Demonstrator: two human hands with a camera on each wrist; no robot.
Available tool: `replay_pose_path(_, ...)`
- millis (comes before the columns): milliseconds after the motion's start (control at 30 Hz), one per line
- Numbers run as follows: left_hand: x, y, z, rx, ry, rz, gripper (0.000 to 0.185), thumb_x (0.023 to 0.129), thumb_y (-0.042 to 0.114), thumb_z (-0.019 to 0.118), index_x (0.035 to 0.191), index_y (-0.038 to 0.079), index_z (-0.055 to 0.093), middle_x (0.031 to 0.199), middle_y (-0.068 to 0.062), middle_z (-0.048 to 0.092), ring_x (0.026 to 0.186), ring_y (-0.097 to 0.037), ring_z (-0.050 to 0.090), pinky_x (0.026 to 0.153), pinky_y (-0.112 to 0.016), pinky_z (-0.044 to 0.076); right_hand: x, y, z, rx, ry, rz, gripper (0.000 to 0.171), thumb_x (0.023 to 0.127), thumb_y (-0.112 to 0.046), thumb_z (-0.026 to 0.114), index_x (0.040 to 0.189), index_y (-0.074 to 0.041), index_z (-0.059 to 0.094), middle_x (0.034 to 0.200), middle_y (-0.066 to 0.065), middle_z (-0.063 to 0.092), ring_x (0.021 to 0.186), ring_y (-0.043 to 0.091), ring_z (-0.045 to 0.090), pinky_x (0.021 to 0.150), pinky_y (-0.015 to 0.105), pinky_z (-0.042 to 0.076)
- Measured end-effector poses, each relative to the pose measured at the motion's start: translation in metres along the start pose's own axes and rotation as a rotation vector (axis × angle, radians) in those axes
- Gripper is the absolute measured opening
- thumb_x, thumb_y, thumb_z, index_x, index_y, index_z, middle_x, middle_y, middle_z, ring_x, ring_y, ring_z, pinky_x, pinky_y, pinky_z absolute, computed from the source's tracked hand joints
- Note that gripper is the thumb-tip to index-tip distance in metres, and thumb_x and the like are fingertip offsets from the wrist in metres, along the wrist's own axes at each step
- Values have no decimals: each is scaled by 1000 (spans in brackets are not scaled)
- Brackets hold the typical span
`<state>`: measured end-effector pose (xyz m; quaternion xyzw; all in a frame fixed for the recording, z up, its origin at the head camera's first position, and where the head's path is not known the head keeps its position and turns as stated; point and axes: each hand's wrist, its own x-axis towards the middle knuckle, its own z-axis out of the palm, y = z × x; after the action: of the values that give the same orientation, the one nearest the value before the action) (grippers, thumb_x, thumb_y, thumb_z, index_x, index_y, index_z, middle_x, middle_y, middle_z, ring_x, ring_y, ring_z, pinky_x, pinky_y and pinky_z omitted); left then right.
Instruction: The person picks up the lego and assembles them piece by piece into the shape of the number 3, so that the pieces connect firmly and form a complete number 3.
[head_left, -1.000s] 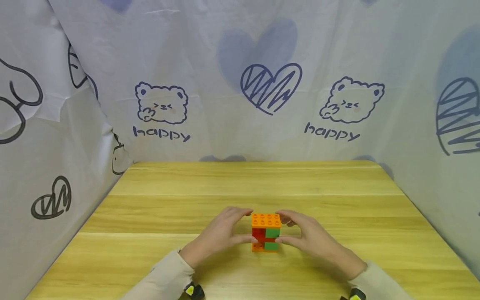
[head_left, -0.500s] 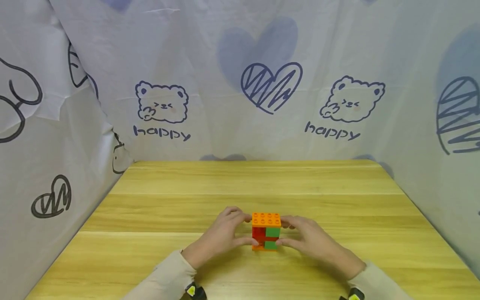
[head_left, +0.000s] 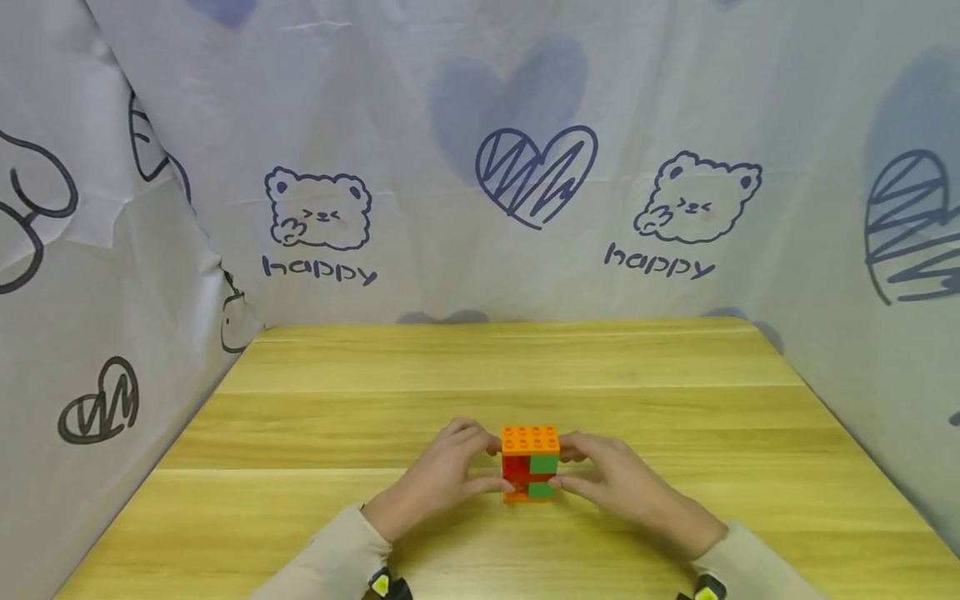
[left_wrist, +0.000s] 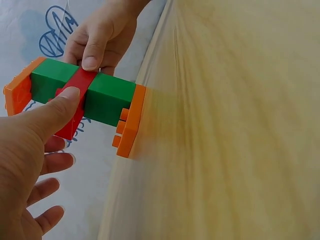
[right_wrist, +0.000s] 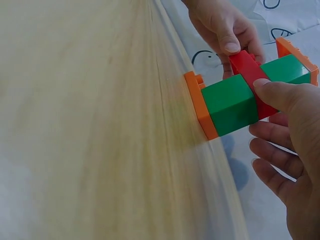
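Note:
A toy building-block stack (head_left: pixel 543 463) stands upright on the wooden table. Orange plates (head_left: pixel 530 439) with studs form its top and bottom. Between them, one green block (left_wrist: pixel 107 97) sits on each side of a thin red piece (right_wrist: pixel 250 80) at mid-height; the left part beside the greens is an open gap. From the left, my left hand (head_left: pixel 448 471) pinches the stack, its thumb on the end of the red piece. My right hand (head_left: pixel 626 483) does likewise from the right. Most fingertips behind the stack are hidden.
The wooden table (head_left: pixel 637 358) stretches out around the stack. A pale cloth (head_left: pixel 435 250) with hearts, bears and "happy" lettering hangs behind it and along both sides.
Fingers of both hands have come down slightly from the top plate's level, and the thumbs have slid a little lower. The stack stays in place; the head view has shifted slightly.

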<state>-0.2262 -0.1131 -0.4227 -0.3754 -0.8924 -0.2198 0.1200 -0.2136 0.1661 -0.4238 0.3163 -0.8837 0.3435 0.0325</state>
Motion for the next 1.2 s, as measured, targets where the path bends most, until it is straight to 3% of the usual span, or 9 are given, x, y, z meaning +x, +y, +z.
replay_pose_path(367,-1,1,0,-9,21,62,47,77,44,80,109,12,65,102,3,64,104,-14,54,92,-32,48,-2,2,3,13,8,-26,46,91,-50,64,126,-21,59,112,-15,66,99,9,63,86,40,52)
replay_pose_path(733,-1,3,0,-18,67,100,40,77,35,83,104,13,64,102,3,66,103,-15,56,90,-32,50,-2,3,4,22,7,-46,44,93,-49,62,126,-21,57,112,-14,65,98,10,63,83,38,54)
replay_pose_path(1200,-1,3,3,-47,90,88,37,78,34,82,103,11,66,100,2,68,97,-14,59,85,-28,51,0,3,4,47,0,-44,40,95,-45,60,126,-21,56,110,-14,67,96,6,63,83,33,54)
